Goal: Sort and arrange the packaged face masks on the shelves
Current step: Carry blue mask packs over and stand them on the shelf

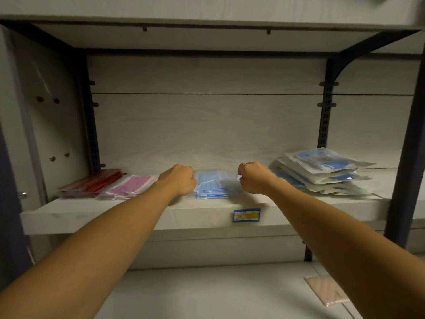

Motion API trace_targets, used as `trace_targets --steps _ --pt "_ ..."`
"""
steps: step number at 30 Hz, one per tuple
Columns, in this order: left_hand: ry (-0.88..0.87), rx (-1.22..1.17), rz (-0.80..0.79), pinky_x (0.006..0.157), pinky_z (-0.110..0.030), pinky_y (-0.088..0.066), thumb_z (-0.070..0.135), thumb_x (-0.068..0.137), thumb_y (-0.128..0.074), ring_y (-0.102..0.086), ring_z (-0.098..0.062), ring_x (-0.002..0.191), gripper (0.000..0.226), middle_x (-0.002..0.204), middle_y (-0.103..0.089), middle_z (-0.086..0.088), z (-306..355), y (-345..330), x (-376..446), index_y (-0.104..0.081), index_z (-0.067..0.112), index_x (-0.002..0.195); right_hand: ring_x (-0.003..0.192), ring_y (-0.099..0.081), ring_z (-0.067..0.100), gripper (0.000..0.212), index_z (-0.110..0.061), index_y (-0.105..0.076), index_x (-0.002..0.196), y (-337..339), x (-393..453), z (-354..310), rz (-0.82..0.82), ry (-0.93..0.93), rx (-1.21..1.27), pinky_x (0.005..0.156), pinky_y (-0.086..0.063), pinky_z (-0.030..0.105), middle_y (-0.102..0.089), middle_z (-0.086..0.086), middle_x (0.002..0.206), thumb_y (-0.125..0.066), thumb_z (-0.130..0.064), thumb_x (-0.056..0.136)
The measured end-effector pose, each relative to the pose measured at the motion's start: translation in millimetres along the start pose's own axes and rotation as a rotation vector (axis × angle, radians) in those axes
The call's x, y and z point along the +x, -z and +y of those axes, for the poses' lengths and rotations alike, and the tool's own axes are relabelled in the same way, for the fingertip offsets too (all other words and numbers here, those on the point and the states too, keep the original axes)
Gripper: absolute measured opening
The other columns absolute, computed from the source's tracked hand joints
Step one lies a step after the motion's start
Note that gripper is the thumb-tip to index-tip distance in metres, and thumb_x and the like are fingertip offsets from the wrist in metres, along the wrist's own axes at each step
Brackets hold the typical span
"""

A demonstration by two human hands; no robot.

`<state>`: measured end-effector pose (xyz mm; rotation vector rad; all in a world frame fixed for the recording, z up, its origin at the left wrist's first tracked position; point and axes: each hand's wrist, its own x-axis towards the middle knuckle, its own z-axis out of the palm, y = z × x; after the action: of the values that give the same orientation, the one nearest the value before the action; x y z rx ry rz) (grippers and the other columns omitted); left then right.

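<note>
A stack of light blue face masks in clear wrappers (212, 186) lies at the middle of the pale wooden shelf (103, 214). My left hand (180, 180) is curled closed against the stack's left edge. My right hand (253, 178) is curled closed at the clear wrapper's right edge. Both seem to pinch the wrapper; the fingertips are hidden. To the left lie pink mask packs (131, 185) and, further left, red mask packs (92, 183). An untidy pile of clear-bagged blue and white masks (326, 171) sits on the right.
A blue and white price label (246, 215) is stuck on the shelf's front edge. Dark metal uprights (324, 116) and a bracket frame the bay, with another shelf board overhead. On the lower shelf at bottom right lies a pale pink pack (326, 291).
</note>
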<state>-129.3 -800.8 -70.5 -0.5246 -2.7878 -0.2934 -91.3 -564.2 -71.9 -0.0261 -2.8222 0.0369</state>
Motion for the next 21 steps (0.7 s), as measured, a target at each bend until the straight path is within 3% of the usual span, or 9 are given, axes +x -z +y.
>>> trace_targets --steps 5,8,10,12,15,17,18,19,21 --pt "0.202 -0.164 -0.116 0.072 -0.030 -0.046 0.025 0.095 -0.050 -0.059 -0.030 0.090 0.031 0.108 -0.059 -0.013 -2 -6 29 -0.061 0.007 0.118 0.108 -0.060 0.031 0.031 -0.012 -0.063 0.125 -8 24 -5 -0.007 0.025 -0.035 0.081 -0.047 0.033 -0.063 0.012 0.124 -0.056 -0.015 0.094" --pt "0.282 -0.303 -0.114 0.067 -0.031 -0.050 0.027 0.093 -0.055 -0.067 -0.031 0.088 0.029 0.104 -0.064 -0.013 6 -9 48 -0.064 0.005 0.109 0.094 -0.060 0.027 0.024 -0.016 -0.070 0.113 -16 29 -6 -0.029 0.035 -0.071 0.072 -0.042 0.030 -0.068 0.007 0.111 -0.057 -0.022 0.093" --pt "0.369 -0.465 -0.132 0.056 -0.032 -0.051 0.023 0.090 -0.060 -0.069 -0.033 0.074 0.028 0.094 -0.068 -0.017 12 -13 62 -0.067 0.000 0.105 0.092 -0.060 0.025 0.019 -0.019 -0.071 0.106 -22 34 -4 -0.050 0.052 -0.052 0.074 -0.044 0.030 -0.070 0.005 0.107 -0.062 -0.026 0.091" --pt "0.442 -0.576 -0.173 0.050 -0.031 -0.045 0.018 0.088 -0.065 -0.058 -0.029 0.057 0.031 0.086 -0.068 -0.020 17 -19 72 -0.066 -0.004 0.110 0.089 -0.060 0.025 0.015 -0.021 -0.072 0.100 -25 39 -1 -0.053 0.058 -0.017 0.076 -0.048 0.031 -0.071 0.005 0.104 -0.066 -0.028 0.087" --pt "0.468 -0.612 -0.216 0.066 -0.037 -0.052 0.014 0.090 -0.067 -0.055 -0.029 0.065 0.030 0.083 -0.060 -0.020 29 -18 77 -0.060 -0.003 0.113 0.091 -0.063 0.026 0.008 -0.026 -0.070 0.090 -22 45 -1 -0.068 0.082 -0.011 0.077 -0.052 0.032 -0.071 0.005 0.101 -0.069 -0.026 0.082" --pt "0.472 -0.621 -0.274 0.093 -0.042 -0.053 0.015 0.093 -0.067 -0.061 -0.035 0.097 0.045 0.117 -0.058 -0.028 34 -19 83 -0.052 -0.003 0.132 0.089 -0.061 0.025 0.007 -0.027 -0.069 0.089 -19 48 0 -0.091 0.099 -0.026 0.074 -0.049 0.031 -0.070 0.004 0.101 -0.070 -0.026 0.082" --pt "0.489 -0.640 -0.327 0.098 -0.044 -0.050 0.015 0.095 -0.066 -0.058 -0.037 0.104 0.052 0.134 -0.051 -0.029 36 -19 84 -0.046 -0.003 0.140 0.088 -0.060 0.025 0.010 -0.026 -0.071 0.092 -18 50 0 -0.106 0.109 -0.034 0.072 -0.047 0.030 -0.069 0.003 0.099 -0.071 -0.026 0.082" --pt "0.510 -0.663 -0.359 0.098 -0.045 -0.049 0.015 0.095 -0.066 -0.056 -0.037 0.100 0.057 0.140 -0.046 -0.030 36 -20 87 -0.042 -0.002 0.144 0.088 -0.061 0.025 0.012 -0.025 -0.072 0.094 -18 52 1 -0.119 0.114 -0.041 0.071 -0.047 0.030 -0.067 0.003 0.097 -0.071 -0.026 0.082" --pt "0.543 -0.705 -0.393 0.095 -0.045 -0.050 0.014 0.093 -0.069 -0.054 -0.036 0.089 0.059 0.126 -0.050 -0.030 39 -19 87 -0.043 -0.002 0.144 0.087 -0.062 0.025 0.011 -0.025 -0.073 0.093 -17 54 1 -0.131 0.123 -0.047 0.069 -0.047 0.030 -0.063 0.001 0.091 -0.071 -0.025 0.082"
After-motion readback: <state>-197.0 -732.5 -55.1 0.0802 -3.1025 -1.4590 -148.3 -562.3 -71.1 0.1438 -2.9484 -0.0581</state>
